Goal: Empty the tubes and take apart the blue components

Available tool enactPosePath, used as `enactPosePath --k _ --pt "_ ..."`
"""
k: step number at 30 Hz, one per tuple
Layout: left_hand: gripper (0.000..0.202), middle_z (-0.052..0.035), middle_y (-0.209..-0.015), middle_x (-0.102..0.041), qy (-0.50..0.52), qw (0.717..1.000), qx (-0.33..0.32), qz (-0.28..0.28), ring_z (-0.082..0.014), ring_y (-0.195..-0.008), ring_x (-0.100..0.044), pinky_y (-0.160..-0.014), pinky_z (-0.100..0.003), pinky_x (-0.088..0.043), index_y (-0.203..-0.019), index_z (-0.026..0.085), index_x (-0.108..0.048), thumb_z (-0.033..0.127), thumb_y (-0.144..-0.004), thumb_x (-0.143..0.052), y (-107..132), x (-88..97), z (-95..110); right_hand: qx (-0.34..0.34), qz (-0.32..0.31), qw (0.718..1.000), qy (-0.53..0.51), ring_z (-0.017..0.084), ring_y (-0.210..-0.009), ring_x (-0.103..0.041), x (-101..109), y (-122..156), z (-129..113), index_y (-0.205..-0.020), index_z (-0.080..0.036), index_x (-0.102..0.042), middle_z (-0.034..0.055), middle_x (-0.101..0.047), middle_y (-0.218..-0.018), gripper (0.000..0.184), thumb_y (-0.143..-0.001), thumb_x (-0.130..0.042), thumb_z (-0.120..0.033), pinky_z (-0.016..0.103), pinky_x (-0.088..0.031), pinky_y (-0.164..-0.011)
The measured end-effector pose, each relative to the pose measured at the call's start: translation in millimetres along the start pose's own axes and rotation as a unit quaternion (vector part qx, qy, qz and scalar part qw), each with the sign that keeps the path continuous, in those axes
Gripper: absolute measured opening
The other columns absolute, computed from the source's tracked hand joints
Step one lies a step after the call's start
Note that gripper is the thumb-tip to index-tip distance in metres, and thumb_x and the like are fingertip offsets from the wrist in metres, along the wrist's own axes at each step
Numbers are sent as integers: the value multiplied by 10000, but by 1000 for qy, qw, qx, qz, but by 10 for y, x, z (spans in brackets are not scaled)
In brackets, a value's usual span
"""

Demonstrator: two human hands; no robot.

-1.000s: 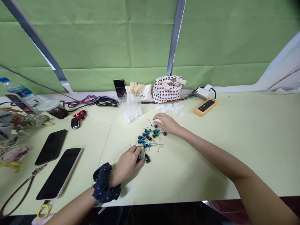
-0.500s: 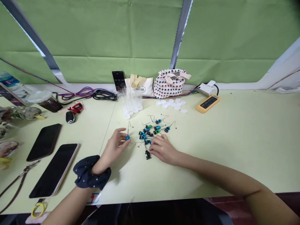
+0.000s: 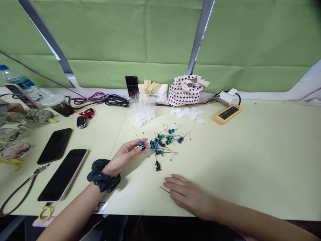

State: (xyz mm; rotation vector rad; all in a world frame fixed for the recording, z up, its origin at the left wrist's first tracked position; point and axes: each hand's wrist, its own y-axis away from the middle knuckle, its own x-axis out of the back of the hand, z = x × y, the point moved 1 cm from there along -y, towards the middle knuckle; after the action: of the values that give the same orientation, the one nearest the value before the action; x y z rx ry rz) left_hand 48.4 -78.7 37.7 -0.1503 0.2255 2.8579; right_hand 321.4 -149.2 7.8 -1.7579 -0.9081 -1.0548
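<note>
"Blue metal-bodied component with long wire leads [image 3: 141, 145]: where is it in the head view?"

"Above the pale yellow table [image 3: 263, 160], pinched in the left hand [image 3: 124, 156]. That grip is closed on it, just beside a loose heap of blue, green and black wire-leaded components [image 3: 160, 142]. The right hand [image 3: 188, 195] lies open on the table, holding nothing that shows, with a thin metal pin [image 3: 165, 189] at its fingertips."

"What could go wrong from here?"

"If the left hand dips closer, the long lead could hook the tangled leads in the heap and drag pieces out of place. A slackened grip could drop the part among them. A brush of the right hand could also roll the pin toward the table's front edge."

"And what's hard to make out?"

"The fingers cover part of the held body, so any markings there are hidden. Markings in the heap are too small to read, and the crossing leads make single pieces hard to separate. The pin's end disappears behind the right hand."
</note>
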Motion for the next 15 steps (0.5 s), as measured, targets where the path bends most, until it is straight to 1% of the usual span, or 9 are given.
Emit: enactPosePath --k 2,5,8,10,12,13,15 --pt "393 -89 -1168 -641 1 1000 -4 4 -209 -1131 -577 -1046 -419 -383 -1204 179 -566 312 -835 -594 6 -32 16 16 21 1000 15 249 -1245 -433 -27 89 -93 -1038 -128 -604 140 -594 -1224 262 -859 -421 -75 441 -372 -1041" --pt "372 -76 -1097 -672 -14 1000 -8 14 -186 -1086 -600 -1030 -402 -390 -1189 180 -577 301 -837 -593 7 -85 18 5 40 998 44 274 -1217 -474 -49 162 -218 -1050 -110 -613 183 -606 -1199 316 -804 -423 -49 445 -433 -1007" --pt "362 -85 -1043 -691 -31 999 -2 14 -182 -996 -632 -994 -420 -414 -1166 165 -585 307 -833 -602 -2 -134 5 -33 65 996 53 267 -1151 -538 -55 159 -318 -1095 -125 -606 164 -636 -1156 312 -834 -441 -77 429 -487 -968" --pt "365 -93 -1024 -698 -35 999 1 11 -182 -937 -645 -969 -430 -427 -1156 157 -587 312 -827 -612 -14 -157 -5 -68 88 993 45 272 -1118 -564 -78 138 -368 -1171 -114 -575 159 -645 -1138 319 -868 -487 -156 420 -512 -945" --pt "372 -95 -1022 -702 -40 999 5 6 -185 -922 -646 -960 -435 -428 -1159 160 -587 315 -823 -620 -30 -174 -13 -93 112 989 36 290 -1107 -569 -132 124 -408 -1245 -94 -530 173 -637 -1145 401 -872 -526 -239 431 -527 -918" --pt "375 -96 -1027 -702 -42 999 9 3 -187 -926 -646 -960 -436 -426 -1162 165 -586 316 -821 -623 -39 -181 -16 -98 124 987 34 297 -1091 -577 -169 125 -427 -1261 -91 -518 179 -639 -1137 427 -868 -536 -257 442 -530 -905" --pt "383 -96 -1040 -702 -44 999 18 -2 -190 -938 -645 -959 -436 -424 -1171 173 -586 316 -817 -630 -59 -197 -18 -100 154 983 29 282 -1003 -613 -253 146 -462 -1236 -106 -539 165 -672 -1056 397 -861 -550 -239 447 -533 -880"
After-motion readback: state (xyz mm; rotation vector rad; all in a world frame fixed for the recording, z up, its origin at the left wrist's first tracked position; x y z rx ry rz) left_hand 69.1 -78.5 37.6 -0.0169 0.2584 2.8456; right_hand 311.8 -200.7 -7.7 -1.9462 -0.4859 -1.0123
